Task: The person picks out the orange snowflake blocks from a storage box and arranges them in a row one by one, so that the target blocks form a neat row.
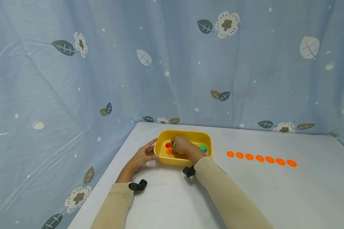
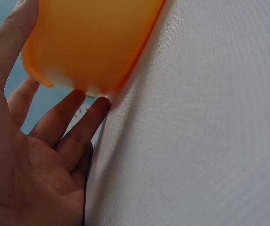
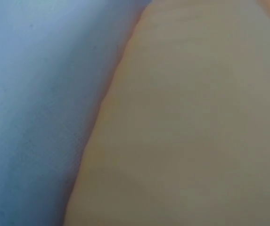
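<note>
A yellow plastic basin (image 1: 183,162) stands on the table with a few small flower-shaped discs inside. My left hand (image 1: 141,157) touches its left end from outside; in the left wrist view the fingertips (image 2: 78,96) rest against the wall (image 2: 97,47), fingers nearly straight. My right hand (image 1: 184,147) reaches down into the basin, its fingers bent beside an orange disc (image 1: 169,150). Whether they pinch it is hidden. Near it lies a red disc (image 1: 167,145); a green disc (image 1: 203,147) overlaps a blue one (image 1: 204,150) at the right end. The basin's wall (image 3: 182,117) fills the right wrist view.
To the right of the basin, several orange discs (image 1: 260,158) lie in a slightly slanting row on the white tabletop (image 1: 275,194). A blue patterned curtain (image 1: 183,63) hangs behind the table and along its left side.
</note>
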Action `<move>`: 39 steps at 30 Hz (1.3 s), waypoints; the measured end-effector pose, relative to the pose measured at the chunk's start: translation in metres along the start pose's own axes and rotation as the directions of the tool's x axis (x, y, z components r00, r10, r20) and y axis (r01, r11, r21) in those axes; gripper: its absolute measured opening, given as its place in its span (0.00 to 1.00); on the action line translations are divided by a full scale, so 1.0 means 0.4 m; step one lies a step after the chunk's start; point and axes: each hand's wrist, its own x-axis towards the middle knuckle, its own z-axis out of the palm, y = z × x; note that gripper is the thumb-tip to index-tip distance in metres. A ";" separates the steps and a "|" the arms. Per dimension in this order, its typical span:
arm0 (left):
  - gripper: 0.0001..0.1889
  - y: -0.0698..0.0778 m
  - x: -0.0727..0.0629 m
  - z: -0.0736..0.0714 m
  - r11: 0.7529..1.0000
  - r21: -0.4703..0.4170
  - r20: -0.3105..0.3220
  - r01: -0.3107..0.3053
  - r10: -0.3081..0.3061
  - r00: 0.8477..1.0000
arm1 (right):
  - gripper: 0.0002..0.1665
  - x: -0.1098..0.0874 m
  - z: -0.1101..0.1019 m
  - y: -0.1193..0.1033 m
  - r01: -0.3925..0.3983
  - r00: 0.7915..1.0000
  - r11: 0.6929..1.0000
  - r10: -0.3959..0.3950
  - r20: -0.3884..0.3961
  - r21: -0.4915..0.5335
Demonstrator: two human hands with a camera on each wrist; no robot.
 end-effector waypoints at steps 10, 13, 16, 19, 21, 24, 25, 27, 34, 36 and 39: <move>0.44 0.072 -0.042 0.009 1.000 0.025 0.037 0.002 -0.003 0.999 | 0.08 -0.010 -0.024 0.002 0.035 0.999 0.999 -0.034 -0.014 0.040; 0.43 0.075 -0.045 0.008 1.000 0.019 0.042 -0.010 0.009 0.999 | 0.08 -0.008 -0.029 0.008 0.044 0.999 0.997 -0.043 -0.020 0.063; 0.44 0.072 -0.045 0.007 1.000 0.014 0.041 -0.017 0.016 0.999 | 0.07 -0.008 -0.036 0.015 0.055 0.998 0.994 -0.054 -0.021 0.098; 0.44 0.070 -0.043 0.007 1.000 0.013 0.036 -0.016 0.015 0.999 | 0.07 -0.016 -0.047 0.020 0.063 0.998 0.989 -0.061 -0.021 0.136; 0.44 0.068 -0.043 0.007 1.000 0.010 0.035 -0.021 0.021 0.999 | 0.06 -0.023 -0.056 0.022 0.069 0.998 0.986 -0.066 -0.024 0.155; 0.44 0.068 -0.042 0.007 0.999 0.013 0.036 -0.031 0.031 0.999 | 0.05 -0.038 -0.071 0.021 0.081 0.996 0.986 -0.076 -0.035 0.147; 0.44 0.067 -0.043 0.007 0.999 0.013 0.035 -0.033 0.032 0.999 | 0.05 -0.043 -0.075 0.020 0.083 0.996 0.987 -0.077 -0.042 0.138; 0.44 0.066 -0.044 0.006 0.999 0.015 0.036 -0.034 0.034 0.999 | 0.05 -0.051 -0.084 0.019 0.086 0.995 0.989 -0.080 -0.057 0.121; 0.44 0.075 -0.047 0.006 0.999 0.024 0.039 -0.027 0.027 0.999 | 0.06 -0.080 -0.122 0.033 0.072 0.994 0.988 -0.059 -0.096 0.135; 0.44 0.077 -0.048 0.006 0.999 0.018 0.038 -0.027 0.027 0.999 | 0.07 -0.087 -0.132 0.043 0.064 0.994 0.987 -0.050 -0.096 0.147; 0.44 0.080 -0.050 0.006 1.000 0.012 0.039 -0.026 0.026 0.999 | 0.07 -0.100 -0.145 0.060 0.062 0.995 0.981 -0.045 -0.094 0.182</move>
